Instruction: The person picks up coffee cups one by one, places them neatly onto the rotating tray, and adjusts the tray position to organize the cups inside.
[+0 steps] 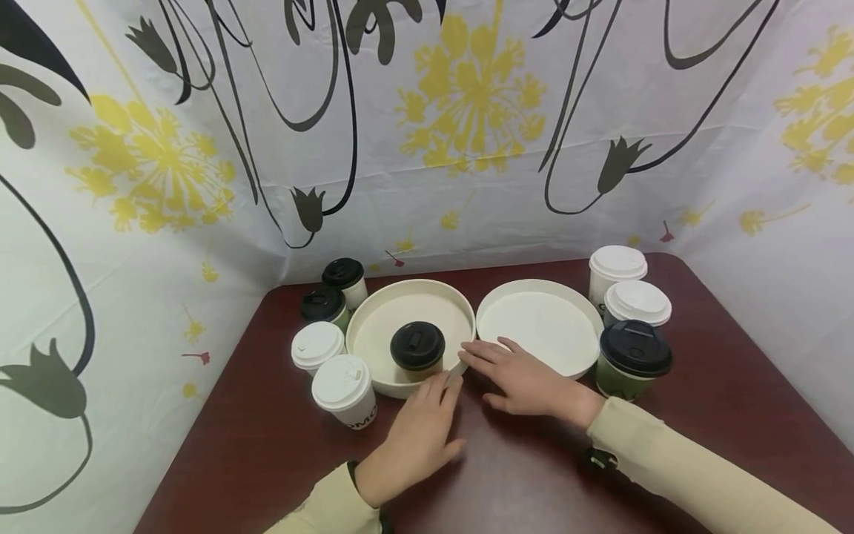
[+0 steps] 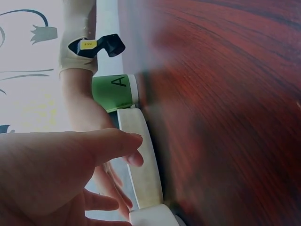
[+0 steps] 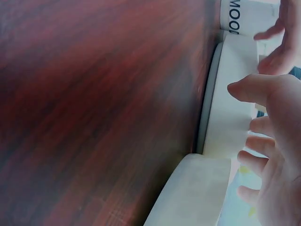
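Note:
A round cream tray (image 1: pixel 373 319) holds one paper cup with a black lid (image 1: pixel 418 346) near its front rim. My left hand (image 1: pixel 415 437) is at that front rim, fingers extended and fingertips just below the cup. At the tray's right side is my right hand (image 1: pixel 527 378), palm down with fingers spread, its fingertips beside the rim. In the right wrist view, the right thumb and fingers stand apart in front of the cream tray's wall (image 3: pixel 230 94). A second, white round tray (image 1: pixel 540 326) sits directly to the right, partly behind the right hand.
Left of the trays are two black-lidded cups (image 1: pixel 323 304) and two white-lidded cups (image 1: pixel 343 393). On the right, two white-lidded cups (image 1: pixel 637 302) stand behind a green cup with a black lid (image 1: pixel 630 363). Patterned cloth (image 1: pixel 440 215) hangs behind the dark red table (image 1: pixel 267 445).

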Demonstrator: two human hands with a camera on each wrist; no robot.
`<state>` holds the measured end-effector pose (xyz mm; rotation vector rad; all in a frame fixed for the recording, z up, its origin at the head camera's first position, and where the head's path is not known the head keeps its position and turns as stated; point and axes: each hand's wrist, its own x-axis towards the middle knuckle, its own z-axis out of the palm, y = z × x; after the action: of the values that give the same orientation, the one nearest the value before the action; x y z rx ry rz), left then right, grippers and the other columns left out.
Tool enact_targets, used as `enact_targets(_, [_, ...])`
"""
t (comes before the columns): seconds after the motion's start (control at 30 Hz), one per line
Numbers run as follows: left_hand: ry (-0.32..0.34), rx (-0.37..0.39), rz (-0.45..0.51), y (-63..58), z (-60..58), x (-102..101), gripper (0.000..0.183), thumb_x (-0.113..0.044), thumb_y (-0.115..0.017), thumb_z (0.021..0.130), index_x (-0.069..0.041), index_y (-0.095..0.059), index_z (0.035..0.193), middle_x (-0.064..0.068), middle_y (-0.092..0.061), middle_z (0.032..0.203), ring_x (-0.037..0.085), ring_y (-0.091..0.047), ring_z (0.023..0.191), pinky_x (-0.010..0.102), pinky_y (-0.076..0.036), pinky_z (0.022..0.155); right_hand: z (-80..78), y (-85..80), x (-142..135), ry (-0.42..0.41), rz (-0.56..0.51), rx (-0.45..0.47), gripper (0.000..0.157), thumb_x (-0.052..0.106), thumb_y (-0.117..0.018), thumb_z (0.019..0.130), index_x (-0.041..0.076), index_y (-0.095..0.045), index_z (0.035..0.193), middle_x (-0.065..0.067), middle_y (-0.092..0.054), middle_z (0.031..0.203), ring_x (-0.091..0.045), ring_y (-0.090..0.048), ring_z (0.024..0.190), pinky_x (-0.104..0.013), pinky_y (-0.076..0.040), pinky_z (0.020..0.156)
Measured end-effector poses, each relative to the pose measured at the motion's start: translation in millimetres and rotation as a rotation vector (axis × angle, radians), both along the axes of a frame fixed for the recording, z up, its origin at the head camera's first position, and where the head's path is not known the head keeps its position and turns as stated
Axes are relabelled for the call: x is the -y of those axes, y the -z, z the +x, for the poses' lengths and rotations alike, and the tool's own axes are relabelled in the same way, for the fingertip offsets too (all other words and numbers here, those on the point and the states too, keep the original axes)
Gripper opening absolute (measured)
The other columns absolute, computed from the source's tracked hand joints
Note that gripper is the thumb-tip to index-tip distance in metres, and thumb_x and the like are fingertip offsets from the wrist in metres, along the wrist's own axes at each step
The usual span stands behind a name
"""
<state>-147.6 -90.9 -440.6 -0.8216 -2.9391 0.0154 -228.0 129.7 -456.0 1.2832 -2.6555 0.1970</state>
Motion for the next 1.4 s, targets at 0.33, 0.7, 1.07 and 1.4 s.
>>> enact_targets(0.33, [-0.032, 0.02, -0.034, -0.9, 1.3, -0.4, 0.09, -0.053, -0.078, 0.079, -0.009, -0.04, 0.148, 0.016, -0.045, 0.146, 0.029, -0.045, 0.135, 0.04, -0.051, 0.099, -11.3, 3.1, -8.6, -0.007, -0.034, -0.024, 0.073, 0.03, -0.075, 0.083, 0.006, -0.046, 0.146, -0.013, -0.047, 0.152, -0.027, -0.047, 0.14, -0.059, -0.04, 0.109])
enact_targets(0.7, [-0.027, -0.001, -0.032, -1.7, 1.8, -1.7, 0.089, -0.051, -0.08, 0.077, -0.008, -0.044, 0.146, 0.016, -0.047, 0.145, 0.029, -0.047, 0.135, 0.044, -0.043, 0.111, -6.2, 2.5, -3.3, -0.029, -0.015, -0.03, 0.076, 0.028, -0.076, 0.08, 0.006, -0.046, 0.146, -0.014, -0.048, 0.151, -0.027, -0.047, 0.14, -0.057, -0.042, 0.108])
enact_targets(1.07, [-0.028, 0.009, -0.05, -4.0, -0.8, -9.1, 0.086, -0.05, -0.078, 0.079, -0.009, -0.043, 0.146, 0.015, -0.045, 0.148, 0.028, -0.046, 0.137, 0.043, -0.043, 0.111, 2.0, 0.9, 4.2, -0.022, 0.023, -0.034, 0.077, 0.032, -0.077, 0.08, 0.008, -0.046, 0.147, -0.011, -0.048, 0.151, -0.024, -0.045, 0.141, -0.058, -0.039, 0.11])
enact_targets(1.4, [-0.04, 0.014, -0.082, -4.2, -1.3, -9.8, 0.089, -0.052, -0.078, 0.078, -0.009, -0.042, 0.147, 0.016, -0.044, 0.15, 0.029, -0.045, 0.137, 0.043, -0.043, 0.112, 0.4, 1.4, 3.1, -0.015, 0.017, -0.019, 0.075, 0.032, -0.074, 0.083, 0.011, -0.044, 0.149, -0.009, -0.046, 0.153, -0.023, -0.044, 0.142, -0.057, -0.039, 0.112])
